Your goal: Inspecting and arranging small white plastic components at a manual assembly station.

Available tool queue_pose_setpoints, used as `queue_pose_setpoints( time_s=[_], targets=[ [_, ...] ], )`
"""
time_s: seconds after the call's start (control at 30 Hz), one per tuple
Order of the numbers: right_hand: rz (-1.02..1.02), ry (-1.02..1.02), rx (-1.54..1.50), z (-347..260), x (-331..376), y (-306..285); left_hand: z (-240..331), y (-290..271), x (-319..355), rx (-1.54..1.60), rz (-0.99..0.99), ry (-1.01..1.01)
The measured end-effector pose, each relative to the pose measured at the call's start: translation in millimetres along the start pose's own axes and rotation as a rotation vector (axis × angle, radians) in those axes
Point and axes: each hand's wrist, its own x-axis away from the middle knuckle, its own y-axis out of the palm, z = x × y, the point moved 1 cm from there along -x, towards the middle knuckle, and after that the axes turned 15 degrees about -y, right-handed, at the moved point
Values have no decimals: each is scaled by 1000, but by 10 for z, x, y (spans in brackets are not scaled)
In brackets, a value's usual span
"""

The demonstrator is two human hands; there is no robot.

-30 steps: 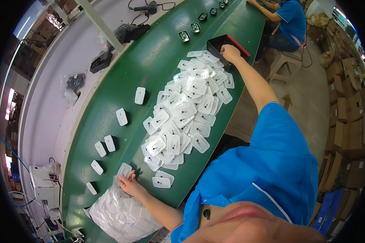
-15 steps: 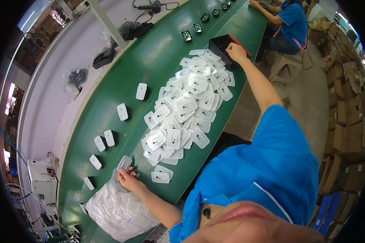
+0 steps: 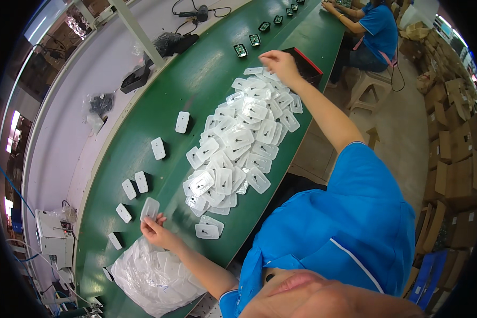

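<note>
My left hand pinches a clear, rounded-rectangular plastic tray by its lower edge, above the mouth of a clear plastic bag full of similar pieces. My right hand has its fingers pinched together over the far end of the pile; whatever they hold is too small to make out. Between my hands spreads a heap of clear trays, many with a small dark piece in the middle. Just right of my right hand stands a black box with a red edge, partly hidden by my wrist.
Several white-topped black cases line the green table on the left. Open black cases with green boards run along the far side. A co-worker sits at the far right. Cartons are stacked on the right.
My right hand has moved left from the black box to above the heap's far end. My left hand has shifted slightly left with the clear tray, which is now more upright.
</note>
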Motion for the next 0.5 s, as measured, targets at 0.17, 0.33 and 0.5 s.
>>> queue_pose_setpoints(
  time_s=[0.17,0.33,0.5],
  targets=[
    [-327,-85,-291,-546,365,890,-19,26,-124,-32,-5,100],
    [-565,-173,-433,-988,909,1722,-145,47,-74,-42,-42,131],
    [-773,-321,-409,-1248,1227,2286,-109,138,-1,-87,-133,256]
  ],
)
